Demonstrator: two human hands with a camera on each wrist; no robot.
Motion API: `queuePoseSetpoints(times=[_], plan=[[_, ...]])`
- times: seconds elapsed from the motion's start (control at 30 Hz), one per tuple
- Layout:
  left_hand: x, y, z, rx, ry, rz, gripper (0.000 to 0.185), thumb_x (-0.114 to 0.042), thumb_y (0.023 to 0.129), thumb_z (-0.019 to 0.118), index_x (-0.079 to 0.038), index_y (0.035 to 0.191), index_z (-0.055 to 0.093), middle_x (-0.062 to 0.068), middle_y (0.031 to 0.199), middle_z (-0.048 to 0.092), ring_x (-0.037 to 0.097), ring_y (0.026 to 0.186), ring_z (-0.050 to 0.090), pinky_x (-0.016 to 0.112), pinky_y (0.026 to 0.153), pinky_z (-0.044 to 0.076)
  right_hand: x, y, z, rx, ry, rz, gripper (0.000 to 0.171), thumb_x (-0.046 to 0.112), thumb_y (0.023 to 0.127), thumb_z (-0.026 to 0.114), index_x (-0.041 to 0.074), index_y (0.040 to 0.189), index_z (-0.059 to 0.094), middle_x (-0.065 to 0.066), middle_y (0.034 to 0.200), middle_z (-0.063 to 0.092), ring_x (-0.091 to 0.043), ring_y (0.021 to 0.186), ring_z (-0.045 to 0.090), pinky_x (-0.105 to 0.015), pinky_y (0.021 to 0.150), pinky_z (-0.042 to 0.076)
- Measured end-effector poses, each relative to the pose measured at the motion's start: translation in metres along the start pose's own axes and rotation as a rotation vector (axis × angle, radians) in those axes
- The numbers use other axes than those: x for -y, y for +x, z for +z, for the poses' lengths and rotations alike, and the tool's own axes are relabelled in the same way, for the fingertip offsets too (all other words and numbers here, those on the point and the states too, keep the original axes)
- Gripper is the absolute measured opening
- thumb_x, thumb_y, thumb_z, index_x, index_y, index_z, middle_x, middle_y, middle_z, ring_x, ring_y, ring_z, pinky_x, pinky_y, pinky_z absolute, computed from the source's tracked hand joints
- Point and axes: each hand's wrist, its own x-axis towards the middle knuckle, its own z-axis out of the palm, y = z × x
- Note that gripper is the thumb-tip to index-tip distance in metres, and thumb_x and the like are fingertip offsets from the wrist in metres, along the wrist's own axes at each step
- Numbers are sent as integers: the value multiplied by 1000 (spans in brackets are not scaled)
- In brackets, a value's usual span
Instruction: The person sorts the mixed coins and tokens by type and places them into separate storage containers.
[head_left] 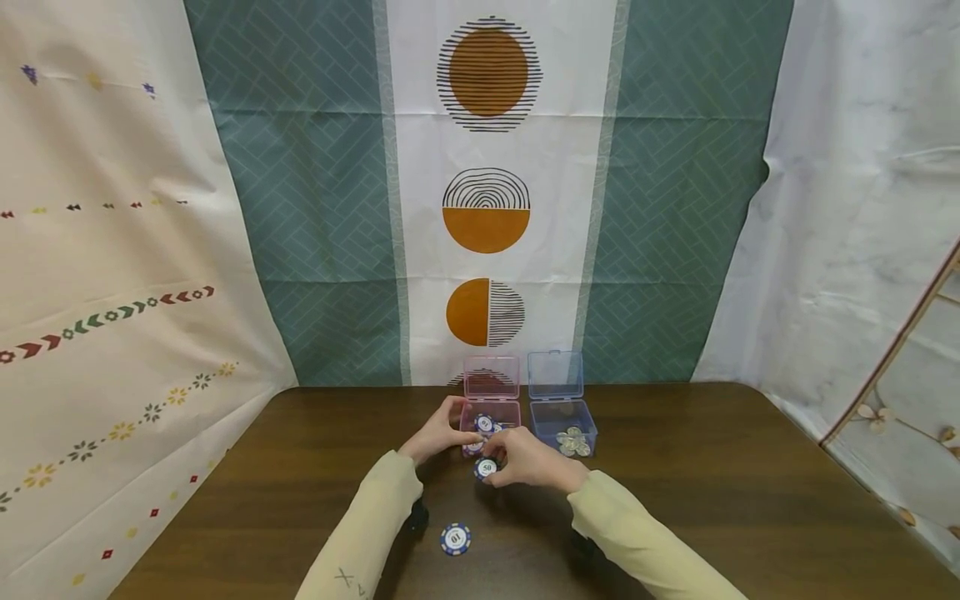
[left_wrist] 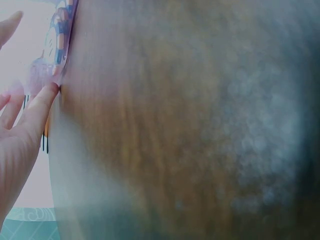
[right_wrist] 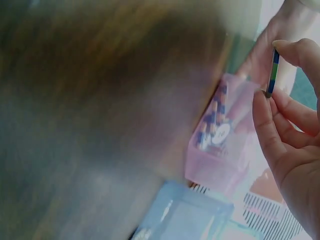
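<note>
The right hand [head_left: 529,459] pinches a small round blue-and-white poker chip marked 50 [head_left: 487,468] by its rim between thumb and fingertips, just in front of the open pink transparent plastic box [head_left: 491,414]; the chip looks light, rigid and smooth-faced, so an edge pinch appears the securest hold. The left hand [head_left: 437,435] rests with relaxed fingers against that box's left side, which already holds several like chips. Just to its right, the open blue transparent plastic box [head_left: 562,423] contains silvery coins, and another blue-and-white chip marked 10 [head_left: 455,538] lies nearer on the brown wooden tabletop [head_left: 750,500].
</note>
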Motion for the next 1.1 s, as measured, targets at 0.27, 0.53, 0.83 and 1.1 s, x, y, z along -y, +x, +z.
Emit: queuePoseSetpoints(times=[0.27,0.53,0.83,1.1], plan=[[-3,-1,0,-2,10,-31,66,-16,76,74,-3,126,33,18,127,40,36,117,39,53,93,31,-5,-5,-13,-52,15,8,24,13,69,77,4,87,65,4,75,59,-7,64,54,-18,58,47],[-13,-6,-1,14,-26,-21,66,-11,76,72,1,126,32,23,127,39,40,116,39,53,93,30,-5,-9,-31,-101,-10,38,28,13,69,77,1,90,64,1,77,58,-12,66,54,-21,59,47],[1,2,0,-7,10,-23,69,-19,73,76,-3,125,34,17,125,41,36,115,41,51,93,32,-4,0,-50,-133,-36,67,27,11,71,76,0,92,63,-1,80,59,-14,69,55,-21,63,47],[0,1,0,-5,17,-40,69,-19,73,76,-5,126,34,16,126,41,34,116,40,51,93,32,-4,14,-60,-158,-49,111,26,14,73,75,1,93,65,0,79,60,-12,70,55,-23,64,47]])
